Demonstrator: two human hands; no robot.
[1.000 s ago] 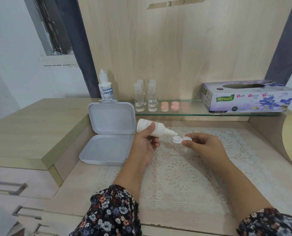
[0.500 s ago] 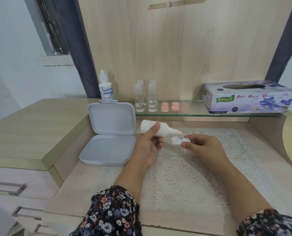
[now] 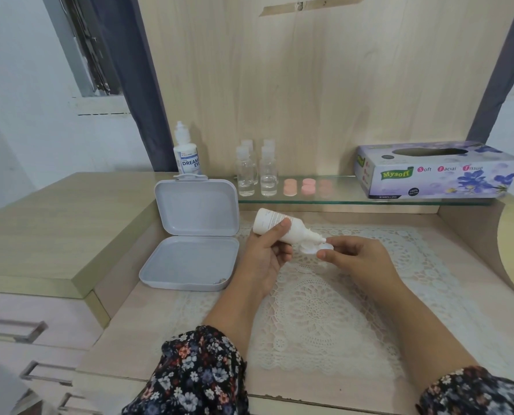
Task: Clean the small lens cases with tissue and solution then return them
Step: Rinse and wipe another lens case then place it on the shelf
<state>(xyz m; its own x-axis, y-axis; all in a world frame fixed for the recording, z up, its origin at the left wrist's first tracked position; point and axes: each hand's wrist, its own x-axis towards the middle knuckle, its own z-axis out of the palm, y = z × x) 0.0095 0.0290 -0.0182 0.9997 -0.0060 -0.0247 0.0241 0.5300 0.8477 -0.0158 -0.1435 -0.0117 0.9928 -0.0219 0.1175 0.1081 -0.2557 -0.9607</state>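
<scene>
Left hand (image 3: 264, 259): I'm gripping the smooth white plastic solution bottle (image 3: 279, 227), tilting its nozzle down.
Right hand (image 3: 354, 259): I'm pinching the small round white lens case (image 3: 312, 250).

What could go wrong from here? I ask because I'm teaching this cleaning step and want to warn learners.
1. The left hand tips the solution bottle over the small lens case, pinched only at its edge by the right hand; a hard squeeze could overfill it or knock it loose.
2. Spilled solution would likely soak the lace mat below.
3. The tissue box sits back on the glass shelf, awkward with both hands busy.
</scene>
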